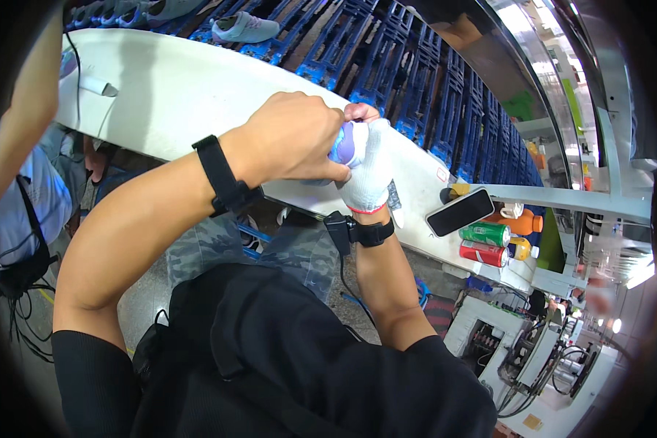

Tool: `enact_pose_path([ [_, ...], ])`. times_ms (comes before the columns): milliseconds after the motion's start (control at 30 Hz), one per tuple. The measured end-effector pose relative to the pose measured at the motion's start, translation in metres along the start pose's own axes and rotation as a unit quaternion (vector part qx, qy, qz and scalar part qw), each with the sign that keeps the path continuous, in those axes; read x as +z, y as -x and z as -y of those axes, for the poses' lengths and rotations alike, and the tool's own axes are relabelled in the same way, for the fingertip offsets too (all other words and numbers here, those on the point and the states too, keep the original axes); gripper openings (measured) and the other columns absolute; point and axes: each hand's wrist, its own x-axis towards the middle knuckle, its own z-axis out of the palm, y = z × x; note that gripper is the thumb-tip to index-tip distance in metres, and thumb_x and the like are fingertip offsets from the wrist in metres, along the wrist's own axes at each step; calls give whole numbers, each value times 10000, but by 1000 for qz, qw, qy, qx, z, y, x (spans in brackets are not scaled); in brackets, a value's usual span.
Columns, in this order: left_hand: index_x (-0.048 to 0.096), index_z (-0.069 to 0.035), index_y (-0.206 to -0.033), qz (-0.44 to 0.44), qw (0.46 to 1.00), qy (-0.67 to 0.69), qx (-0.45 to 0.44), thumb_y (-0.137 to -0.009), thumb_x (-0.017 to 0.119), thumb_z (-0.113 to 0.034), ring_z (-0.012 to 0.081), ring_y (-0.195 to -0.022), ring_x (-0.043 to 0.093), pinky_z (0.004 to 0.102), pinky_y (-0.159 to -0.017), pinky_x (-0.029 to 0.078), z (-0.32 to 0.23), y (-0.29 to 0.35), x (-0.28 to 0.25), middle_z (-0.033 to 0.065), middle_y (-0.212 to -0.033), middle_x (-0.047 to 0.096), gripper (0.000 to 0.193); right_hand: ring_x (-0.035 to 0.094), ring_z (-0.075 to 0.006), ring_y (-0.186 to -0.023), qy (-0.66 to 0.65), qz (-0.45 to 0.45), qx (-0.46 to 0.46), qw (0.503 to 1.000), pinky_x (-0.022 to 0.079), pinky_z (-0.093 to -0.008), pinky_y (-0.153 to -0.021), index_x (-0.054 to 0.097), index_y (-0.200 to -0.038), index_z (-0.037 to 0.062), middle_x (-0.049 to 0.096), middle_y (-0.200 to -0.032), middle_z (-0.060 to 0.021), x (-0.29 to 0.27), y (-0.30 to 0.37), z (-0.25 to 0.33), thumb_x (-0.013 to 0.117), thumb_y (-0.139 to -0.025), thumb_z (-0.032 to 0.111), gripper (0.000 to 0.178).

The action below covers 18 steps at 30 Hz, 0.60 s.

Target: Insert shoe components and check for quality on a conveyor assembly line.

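Observation:
Both my hands meet over the white worktop around a lavender shoe with pale blue patches. Most of it is hidden by my fingers. My left hand is bare, with a black strap at the wrist. Its fingers are curled and closed on the shoe from the left. My right hand wears a white knit glove with a red cuff edge, and its bare fingertips show at the far side. It wraps the shoe from the right. A grey-patterned strip lies beside the gloved wrist, too covered to name.
Beyond the white worktop runs a blue slatted conveyor carrying a light-coloured shoe. At right are a phone, a green can, a red can and bottles. Another person's arm is at left.

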Motion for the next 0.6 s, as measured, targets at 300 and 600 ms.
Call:
enact_pose_path([
  [300,736,-9,-940,-68,984,-64,151,-775,911,-400,351,-721,778,435,-710,623,-23,6,13,144,-739,748,459,561,-285,-1461,86,33,191,977,451,-419,-1221,285,-1745,25,492,-1671,-224,-4,20,56,554,-1129,560,859],
  [600,474,-123,-1600,102,993,66,-10,-618,1028,-346,473,-1159,720,516,-968,609,-28,83,-50,195,-1534,558,1150,647,-344,-1417,415,37,-48,908,483,-449,-1205,542,-1606,49,673,-1528,-190,-1,99,0,928,-848,273,880],
])
